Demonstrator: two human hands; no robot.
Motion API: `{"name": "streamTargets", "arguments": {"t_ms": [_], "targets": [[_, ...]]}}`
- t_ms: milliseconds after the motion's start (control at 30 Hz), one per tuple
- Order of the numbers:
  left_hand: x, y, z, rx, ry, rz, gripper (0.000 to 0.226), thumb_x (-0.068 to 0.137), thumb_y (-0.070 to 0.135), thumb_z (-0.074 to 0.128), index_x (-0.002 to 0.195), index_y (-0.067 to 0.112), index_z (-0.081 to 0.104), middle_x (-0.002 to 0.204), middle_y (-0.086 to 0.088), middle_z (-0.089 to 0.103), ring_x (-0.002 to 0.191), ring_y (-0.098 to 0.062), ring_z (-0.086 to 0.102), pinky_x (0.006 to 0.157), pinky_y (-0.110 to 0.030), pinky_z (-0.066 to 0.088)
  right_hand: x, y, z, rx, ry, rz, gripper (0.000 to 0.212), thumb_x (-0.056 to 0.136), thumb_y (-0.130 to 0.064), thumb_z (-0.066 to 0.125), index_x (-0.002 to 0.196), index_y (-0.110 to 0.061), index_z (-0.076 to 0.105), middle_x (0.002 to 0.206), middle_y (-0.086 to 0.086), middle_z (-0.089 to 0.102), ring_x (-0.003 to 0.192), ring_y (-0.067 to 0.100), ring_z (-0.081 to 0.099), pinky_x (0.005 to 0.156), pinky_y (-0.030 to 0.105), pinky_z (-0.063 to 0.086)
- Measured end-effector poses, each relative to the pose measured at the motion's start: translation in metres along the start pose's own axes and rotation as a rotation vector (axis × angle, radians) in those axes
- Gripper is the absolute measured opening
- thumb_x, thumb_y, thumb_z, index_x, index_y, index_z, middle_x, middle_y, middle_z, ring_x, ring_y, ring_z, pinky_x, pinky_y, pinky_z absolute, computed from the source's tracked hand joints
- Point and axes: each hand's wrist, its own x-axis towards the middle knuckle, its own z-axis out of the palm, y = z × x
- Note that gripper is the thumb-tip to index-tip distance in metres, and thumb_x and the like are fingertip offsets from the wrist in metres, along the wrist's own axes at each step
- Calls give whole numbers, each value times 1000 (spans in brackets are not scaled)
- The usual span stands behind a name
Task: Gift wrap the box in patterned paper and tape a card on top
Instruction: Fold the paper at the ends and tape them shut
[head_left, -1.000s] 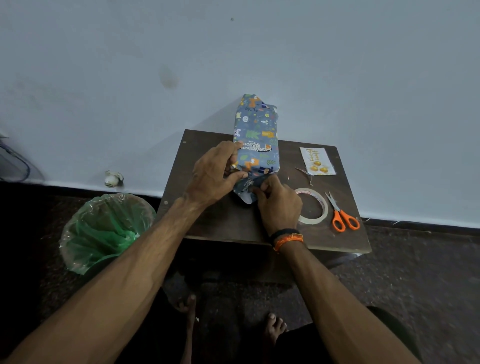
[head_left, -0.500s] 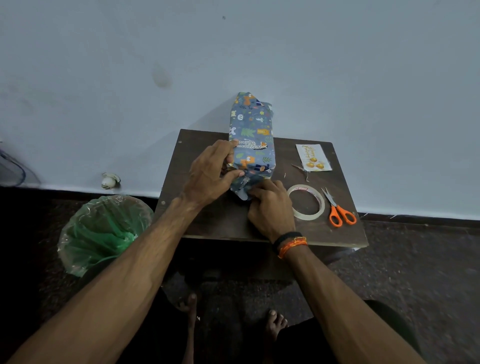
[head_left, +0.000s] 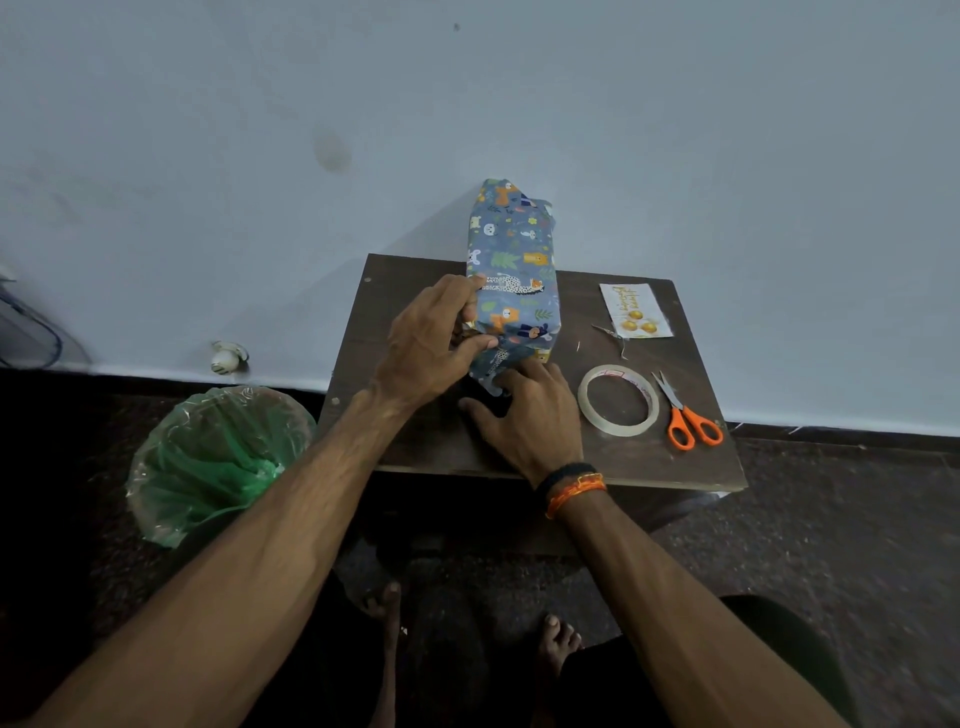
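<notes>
The left hand (head_left: 434, 343) grips the near end of the paper-wrapped box (head_left: 514, 280); the right hand (head_left: 530, 410), fingers straight, presses the end flap down. A bin (head_left: 218, 462) lined with a green bag stands left of the table (head_left: 415, 431).

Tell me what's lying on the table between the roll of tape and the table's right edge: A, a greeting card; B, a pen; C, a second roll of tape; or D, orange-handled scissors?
D: the orange-handled scissors lie just right of the roll of tape, near the right edge of the table; the card sits farther back.
</notes>
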Motion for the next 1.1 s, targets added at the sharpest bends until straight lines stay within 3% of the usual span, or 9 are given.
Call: {"name": "streamTargets", "arguments": {"t_ms": [133, 200, 333, 533, 700, 800, 967, 1100], "targets": [[0, 0, -1, -2, 1, -5, 39, 81, 28, 79, 105, 8, 55, 102, 13, 51, 102, -22, 62, 77, -47, 57, 3, -11, 8, 9, 79, 97, 48, 77, -64, 74, 90, -17, 78, 95, 4, 69, 91, 29, 56, 72, 39, 43], [0, 1, 0, -4, -2, -13, 41, 81, 28, 79, 109, 10, 56, 100, 9, 53, 100, -23, 62, 78, -47, 57, 6, -15, 8, 65, 82, 162, 41, 81, -59, 73, 92, -19, 79, 98, 5, 69, 93, 29, 53, 73, 39, 41], [0, 1, -1, -11, -8, -10, 41, 81, 25, 79, 110, 18, 51, 104, -1, 60, 104, -26, 63, 80, -46, 57, 13, -20, 8, 175, 113, 298, 30, 85, -41, 74, 70, -15, 74, 86, 7, 71, 89, 30, 53, 74, 41, 42], [-2, -1, 1, -14, -12, -28, 43, 81, 25, 79, 113, 14, 51, 109, -3, 62, 114, -26, 62, 81, -47, 57, 19, -20, 5, 288, 122, 438, 26, 82, -42, 78, 71, -19, 75, 75, 1, 73, 82, 24, 63, 65, 28, 37], [-2, -1, 1, -7, -46, -31, 58, 82, 27, 77, 131, 9, 51, 126, -4, 58, 115, -24, 59, 87, -46, 57, 22, -20, -3, 260, 69, 492, 12, 86, -31, 71, 84, -21, 65, 88, 1, 72, 86, 23, 65, 65, 27, 38], [-3, -3, 1, 17, -95, 12, 56, 80, 23, 80, 127, 10, 52, 139, -6, 50, 124, -25, 54, 89, -46, 56, 22, -21, -6, 252, 66, 484, 10, 88, -30, 70, 89, -20, 70, 92, 0, 75, 88, 23, 68, 66, 26, 42], [-3, -3, 2, 37, -110, 30, 57, 77, 15, 80, 127, 10, 51, 141, -8, 49, 123, -27, 54, 88, -48, 56, 21, -21, -3, 245, 94, 429, 12, 90, -25, 70, 94, -18, 78, 103, 0, 74, 93, 20, 67, 73, 26, 43], [-5, -10, 1, 26, -195, 49, 73, 68, 9, 78, 133, 13, 45, 149, -7, 40, 131, -29, 47, 93, -51, 54, 20, -21, -2, 226, 112, 398, 15, 90, -22, 70, 99, -15, 80, 113, 4, 70, 97, 23, 65, 75, 27, 41]]}}
